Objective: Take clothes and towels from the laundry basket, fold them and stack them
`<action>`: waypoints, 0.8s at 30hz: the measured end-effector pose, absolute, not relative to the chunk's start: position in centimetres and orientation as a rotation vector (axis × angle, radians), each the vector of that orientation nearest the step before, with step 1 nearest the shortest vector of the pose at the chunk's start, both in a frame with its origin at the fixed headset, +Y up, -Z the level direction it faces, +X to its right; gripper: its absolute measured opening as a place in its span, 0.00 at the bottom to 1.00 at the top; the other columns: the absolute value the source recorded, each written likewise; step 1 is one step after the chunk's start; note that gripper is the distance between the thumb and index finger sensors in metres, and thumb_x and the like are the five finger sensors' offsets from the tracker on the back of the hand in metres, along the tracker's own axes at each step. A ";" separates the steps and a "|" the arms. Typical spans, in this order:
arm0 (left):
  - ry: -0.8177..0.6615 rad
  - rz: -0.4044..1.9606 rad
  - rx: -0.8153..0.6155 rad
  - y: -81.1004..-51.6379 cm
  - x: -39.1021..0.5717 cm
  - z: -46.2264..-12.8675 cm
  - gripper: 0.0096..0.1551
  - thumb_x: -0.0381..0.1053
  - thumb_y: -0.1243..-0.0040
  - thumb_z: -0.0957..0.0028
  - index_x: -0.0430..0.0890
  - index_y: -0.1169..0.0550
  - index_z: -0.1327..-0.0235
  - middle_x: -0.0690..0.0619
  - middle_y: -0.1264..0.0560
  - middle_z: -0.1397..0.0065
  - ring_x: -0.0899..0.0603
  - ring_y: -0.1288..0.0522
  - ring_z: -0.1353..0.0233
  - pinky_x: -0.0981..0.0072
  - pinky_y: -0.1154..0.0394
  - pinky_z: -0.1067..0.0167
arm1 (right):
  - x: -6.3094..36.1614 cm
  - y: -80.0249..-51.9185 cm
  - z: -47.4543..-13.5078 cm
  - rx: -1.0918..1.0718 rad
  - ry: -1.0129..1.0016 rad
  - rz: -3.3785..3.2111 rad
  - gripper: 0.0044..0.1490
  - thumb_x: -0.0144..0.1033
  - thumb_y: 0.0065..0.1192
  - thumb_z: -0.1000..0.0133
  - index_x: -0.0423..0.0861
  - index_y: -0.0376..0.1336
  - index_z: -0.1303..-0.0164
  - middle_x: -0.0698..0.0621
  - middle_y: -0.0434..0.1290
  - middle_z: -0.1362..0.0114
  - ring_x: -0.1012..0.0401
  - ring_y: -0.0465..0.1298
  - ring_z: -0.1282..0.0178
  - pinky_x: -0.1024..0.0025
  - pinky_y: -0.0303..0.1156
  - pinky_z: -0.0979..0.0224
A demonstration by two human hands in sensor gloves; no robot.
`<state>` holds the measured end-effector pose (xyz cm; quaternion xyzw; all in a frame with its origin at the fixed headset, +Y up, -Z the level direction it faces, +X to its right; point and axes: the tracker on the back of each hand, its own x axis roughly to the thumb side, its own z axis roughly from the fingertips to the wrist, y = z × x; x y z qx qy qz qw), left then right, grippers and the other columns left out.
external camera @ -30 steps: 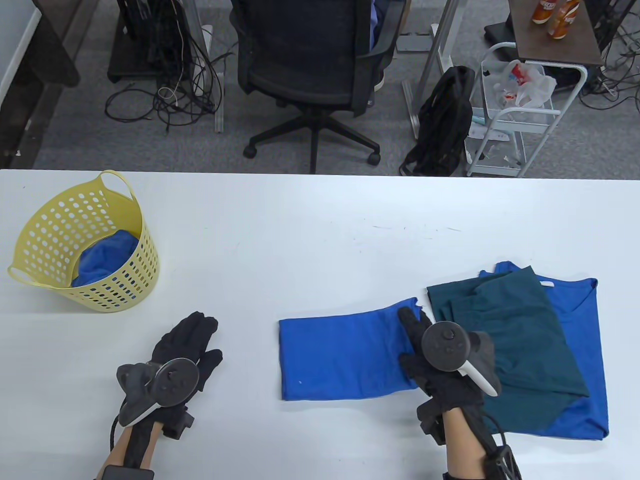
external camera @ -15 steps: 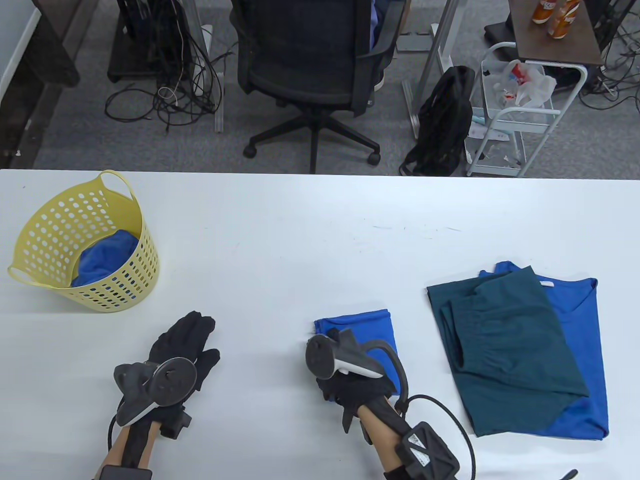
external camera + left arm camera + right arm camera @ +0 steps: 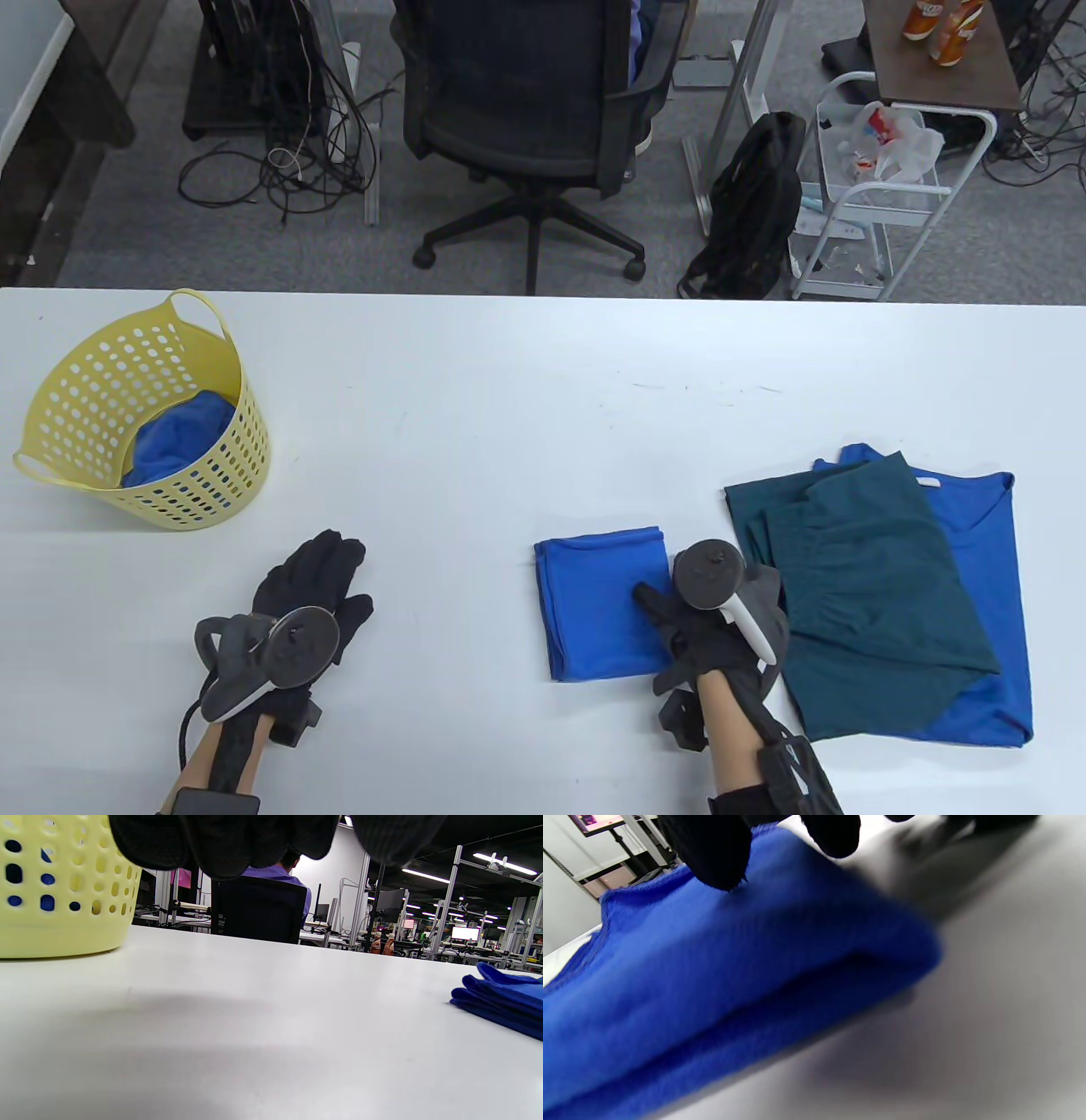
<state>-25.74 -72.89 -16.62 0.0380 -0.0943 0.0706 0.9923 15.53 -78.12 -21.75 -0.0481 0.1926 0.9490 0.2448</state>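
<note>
A folded blue cloth (image 3: 594, 607) lies on the white table (image 3: 509, 407), also showing at the right in the left wrist view (image 3: 500, 1001). My right hand (image 3: 679, 628) rests on its right edge, fingers spread; in the right wrist view a fingertip (image 3: 712, 853) touches the top of the cloth (image 3: 712, 984). To the right lies a teal garment (image 3: 865, 577) on a blue shirt (image 3: 984, 543). My left hand (image 3: 327, 569) lies flat on the bare table, holding nothing. At the far left stands a yellow laundry basket (image 3: 212, 484) with a blue garment (image 3: 178, 441) in it.
Beyond the table's far edge stand an office chair (image 3: 526, 110), a black backpack (image 3: 755, 204) and a white wire cart (image 3: 874, 187). In the left wrist view the basket (image 3: 55, 899) sits close at the left.
My right hand folded the long blue cloth over to the left, halving its width, then came back to the folded cloth's right edge. The left hand barely moved.
</note>
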 end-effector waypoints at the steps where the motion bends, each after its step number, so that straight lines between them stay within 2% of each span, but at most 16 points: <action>1: -0.192 0.141 0.072 -73.0 -25.7 -16.6 0.44 0.64 0.43 0.45 0.49 0.37 0.15 0.40 0.36 0.13 0.34 0.30 0.19 0.37 0.29 0.28 | 15.1 -78.1 -21.5 -0.108 0.470 2.616 0.44 0.42 0.61 0.34 0.24 0.53 0.20 0.16 0.38 0.18 0.19 0.37 0.27 0.21 0.43 0.29; 3: -0.193 0.128 0.065 -73.2 -25.7 -16.7 0.44 0.64 0.43 0.44 0.49 0.37 0.15 0.40 0.36 0.13 0.34 0.30 0.19 0.37 0.29 0.28 | 14.9 -77.8 -21.3 -0.067 0.405 2.631 0.34 0.37 0.62 0.35 0.31 0.59 0.26 0.20 0.45 0.17 0.21 0.43 0.25 0.22 0.48 0.28; 5: -0.192 0.109 0.060 -73.4 -25.6 -16.7 0.44 0.64 0.43 0.44 0.49 0.37 0.15 0.40 0.36 0.13 0.34 0.30 0.19 0.37 0.29 0.28 | 15.1 -76.8 -21.0 -0.048 0.317 2.570 0.31 0.35 0.64 0.36 0.34 0.58 0.29 0.24 0.58 0.19 0.27 0.58 0.24 0.28 0.60 0.28; 6: -0.192 0.101 0.057 -73.4 -25.6 -16.7 0.44 0.64 0.43 0.45 0.49 0.37 0.15 0.40 0.36 0.13 0.34 0.30 0.19 0.37 0.29 0.28 | 15.4 -76.3 -20.9 -0.065 0.264 2.527 0.31 0.34 0.64 0.37 0.35 0.57 0.29 0.26 0.62 0.21 0.35 0.69 0.28 0.35 0.70 0.32; 7: -0.191 0.099 0.056 -73.4 -25.6 -16.7 0.44 0.64 0.43 0.45 0.49 0.37 0.15 0.40 0.36 0.13 0.34 0.30 0.19 0.37 0.29 0.28 | 15.7 -76.3 -20.9 -0.077 0.262 2.464 0.32 0.32 0.66 0.38 0.34 0.57 0.28 0.27 0.64 0.23 0.45 0.77 0.35 0.43 0.76 0.37; 9: -0.192 0.100 0.054 -73.4 -25.6 -16.7 0.44 0.64 0.43 0.44 0.49 0.37 0.15 0.40 0.36 0.13 0.34 0.30 0.19 0.37 0.29 0.28 | 16.3 -76.4 -20.9 -0.083 0.339 2.347 0.42 0.33 0.69 0.39 0.33 0.51 0.23 0.25 0.62 0.22 0.47 0.78 0.38 0.48 0.79 0.40; 11: -0.192 0.096 0.052 -73.4 -25.6 -16.7 0.44 0.64 0.43 0.44 0.49 0.37 0.15 0.40 0.36 0.13 0.34 0.30 0.19 0.37 0.29 0.28 | 17.1 -76.8 -21.1 -0.034 0.462 2.235 0.54 0.37 0.71 0.40 0.34 0.43 0.15 0.22 0.56 0.19 0.43 0.75 0.33 0.46 0.79 0.39; 12: -0.192 0.093 0.051 -73.4 -25.6 -16.7 0.44 0.64 0.43 0.45 0.49 0.37 0.16 0.40 0.36 0.13 0.34 0.30 0.19 0.37 0.29 0.28 | 17.5 -77.1 -21.3 0.016 0.531 2.153 0.58 0.37 0.71 0.39 0.39 0.37 0.12 0.20 0.50 0.17 0.38 0.71 0.29 0.42 0.78 0.37; 13: -0.192 0.092 0.050 -73.4 -25.6 -16.7 0.44 0.64 0.43 0.45 0.49 0.37 0.15 0.40 0.36 0.13 0.34 0.31 0.19 0.37 0.29 0.28 | 17.7 -77.2 -21.4 0.050 0.580 2.099 0.61 0.36 0.70 0.38 0.47 0.31 0.12 0.18 0.45 0.16 0.34 0.67 0.26 0.37 0.76 0.36; 14: -0.193 0.092 0.048 -73.5 -25.6 -16.7 0.44 0.64 0.43 0.45 0.49 0.37 0.16 0.40 0.36 0.13 0.34 0.31 0.19 0.37 0.29 0.28 | 18.1 -77.4 -21.5 0.101 0.654 2.026 0.61 0.35 0.70 0.37 0.54 0.29 0.14 0.18 0.41 0.15 0.33 0.64 0.23 0.35 0.74 0.35; 16: -0.194 0.090 0.044 -73.5 -25.5 -16.7 0.44 0.63 0.43 0.44 0.49 0.36 0.16 0.40 0.36 0.13 0.34 0.31 0.19 0.37 0.29 0.28 | 18.6 -77.6 -21.7 0.178 0.731 1.931 0.57 0.30 0.67 0.36 0.59 0.32 0.13 0.20 0.37 0.14 0.30 0.59 0.21 0.32 0.72 0.33; 19: -0.199 0.075 0.033 -73.7 -25.4 -16.8 0.43 0.64 0.43 0.44 0.50 0.36 0.16 0.40 0.36 0.13 0.34 0.31 0.19 0.37 0.29 0.28 | 19.1 -78.1 -21.8 0.192 0.735 1.915 0.51 0.23 0.69 0.38 0.59 0.44 0.13 0.22 0.37 0.14 0.31 0.59 0.20 0.32 0.72 0.33; 21: -0.203 0.067 0.024 -73.8 -25.3 -16.8 0.43 0.63 0.43 0.44 0.51 0.36 0.16 0.40 0.36 0.13 0.34 0.31 0.19 0.37 0.29 0.28 | 18.9 -78.5 -21.9 0.166 0.759 1.992 0.46 0.20 0.69 0.40 0.56 0.51 0.14 0.24 0.38 0.13 0.37 0.61 0.20 0.38 0.74 0.32; 24: -0.205 0.060 0.016 -73.9 -25.2 -16.9 0.43 0.64 0.43 0.44 0.51 0.36 0.16 0.40 0.36 0.13 0.34 0.31 0.18 0.37 0.29 0.28 | 18.3 -78.8 -22.1 0.189 0.748 2.135 0.44 0.18 0.71 0.43 0.50 0.55 0.16 0.31 0.40 0.12 0.47 0.66 0.24 0.51 0.77 0.34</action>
